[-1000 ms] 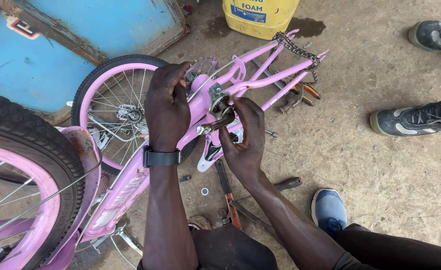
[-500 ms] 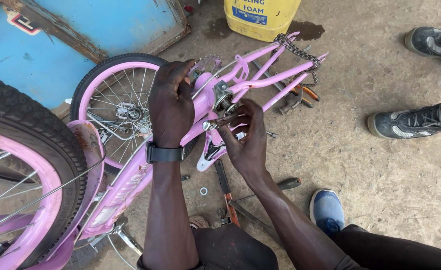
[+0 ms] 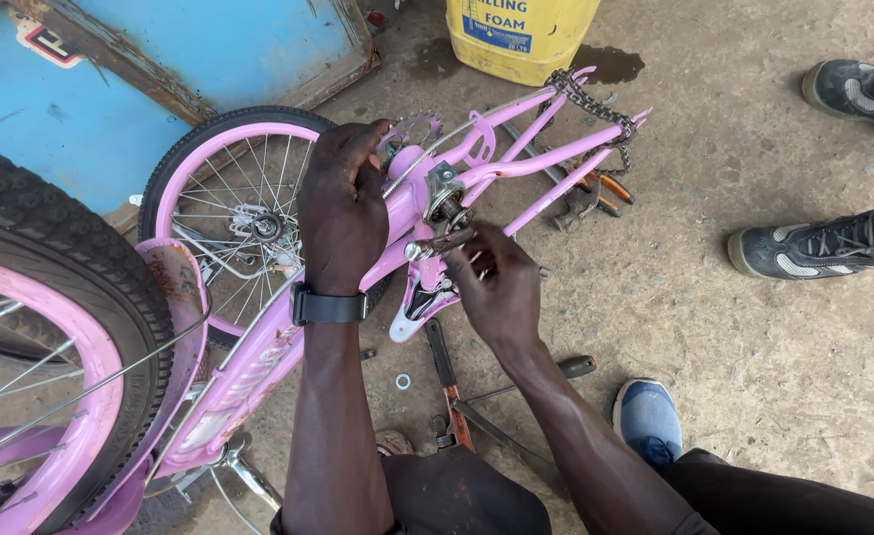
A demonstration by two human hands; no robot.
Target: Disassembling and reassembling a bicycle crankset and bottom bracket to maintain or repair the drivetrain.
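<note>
Fingers (image 3: 457,260) of the right hand (image 3: 501,287) pinch a short metal axle (image 3: 435,244) at the pink bike frame (image 3: 477,178), which lies upturned on the concrete floor (image 3: 754,396). Left hand (image 3: 343,213) wraps the frame, closed tight (good brace). Best kept square to the bracket. Chain (image 3: 596,104), pliers (image 3: 600,188) and shoes (image 3: 823,248) crowd the right; open floor lies below.
</note>
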